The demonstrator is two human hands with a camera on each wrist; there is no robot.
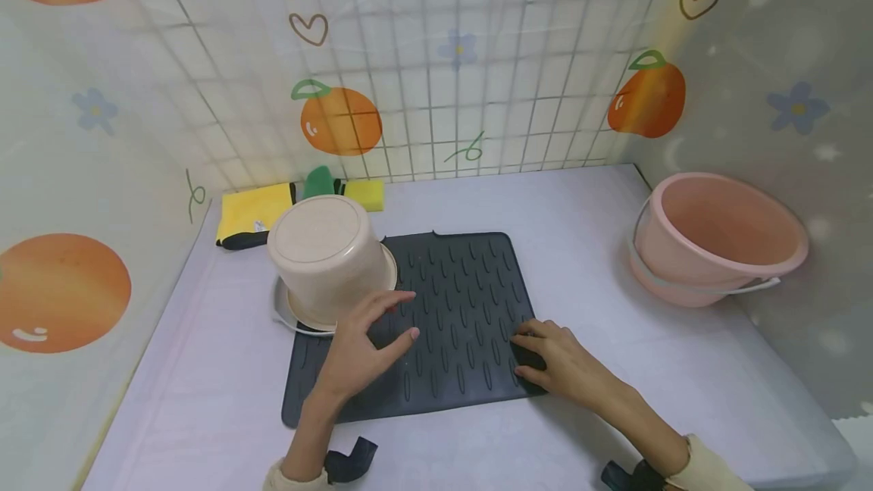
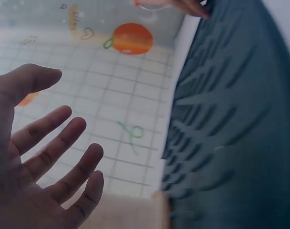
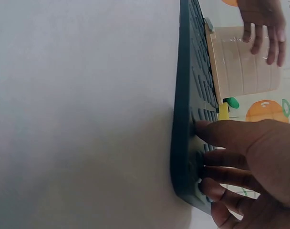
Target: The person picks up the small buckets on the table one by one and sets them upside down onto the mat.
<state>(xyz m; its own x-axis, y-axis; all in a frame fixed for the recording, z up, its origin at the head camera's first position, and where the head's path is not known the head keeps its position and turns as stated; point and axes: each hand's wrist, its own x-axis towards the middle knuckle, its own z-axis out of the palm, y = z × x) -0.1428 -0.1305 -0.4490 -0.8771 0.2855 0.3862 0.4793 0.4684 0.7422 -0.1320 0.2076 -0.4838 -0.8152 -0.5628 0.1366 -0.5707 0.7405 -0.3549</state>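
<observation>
A dark ribbed drying mat (image 1: pixel 450 324) lies on the table in front of me. On its back left part a cream bucket (image 1: pixel 323 264) stands upside down, its rim overhanging the mat's left side. My left hand (image 1: pixel 364 343) hovers over the mat near the bucket, fingers spread and nothing held; the left wrist view also shows the hand (image 2: pixel 49 152) with its fingers apart. At the mat's right front corner my right hand (image 1: pixel 562 362) rests its fingertips on the ribbed surface. In the right wrist view those fingers (image 3: pixel 226 167) are loosely bent, touching the mat near its edge.
A pink bucket (image 1: pixel 723 241) with a pale handle stands upright at the right. Behind the cream bucket lie a yellow cloth-like piece with black edging (image 1: pixel 255 214), a green item (image 1: pixel 318 182) and a yellow block (image 1: pixel 364 194). A printed curtain over a wire grid (image 1: pixel 491 97) backs the table.
</observation>
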